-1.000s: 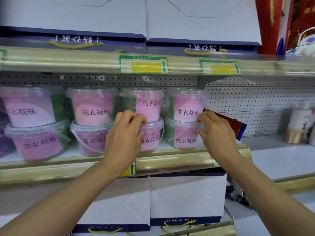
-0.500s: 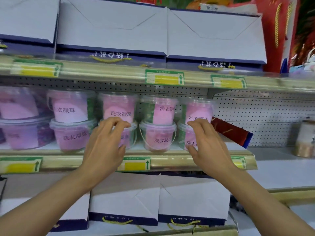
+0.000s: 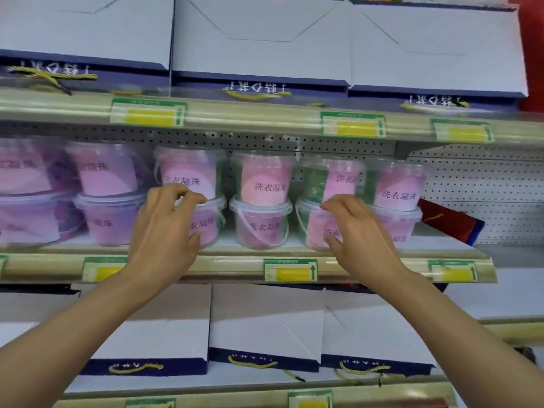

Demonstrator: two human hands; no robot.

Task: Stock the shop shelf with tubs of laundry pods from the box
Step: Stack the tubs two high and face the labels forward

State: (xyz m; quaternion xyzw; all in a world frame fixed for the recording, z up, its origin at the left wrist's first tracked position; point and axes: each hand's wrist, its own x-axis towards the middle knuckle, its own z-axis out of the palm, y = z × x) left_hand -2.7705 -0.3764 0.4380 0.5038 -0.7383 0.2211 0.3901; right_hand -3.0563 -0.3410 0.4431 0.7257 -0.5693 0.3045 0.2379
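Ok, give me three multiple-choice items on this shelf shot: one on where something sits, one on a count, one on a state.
1. Where is the red and blue packet?
A. On the top shelf
B. At the right end of the tub row, leaning against the pegboard
C. In the left hand

2. How many tubs high is each stack of tubs?
A. One
B. Two
C. Four

3. How is the left hand placed?
A. Fingers curled round a bottom-row tub
B. Flat on the shelf edge
C. Hanging by the side

Key: 1 B, it lies past the last stack. 2 B, one row sits on another's lids. 3 A, fingers on the rim, thumb at the side.
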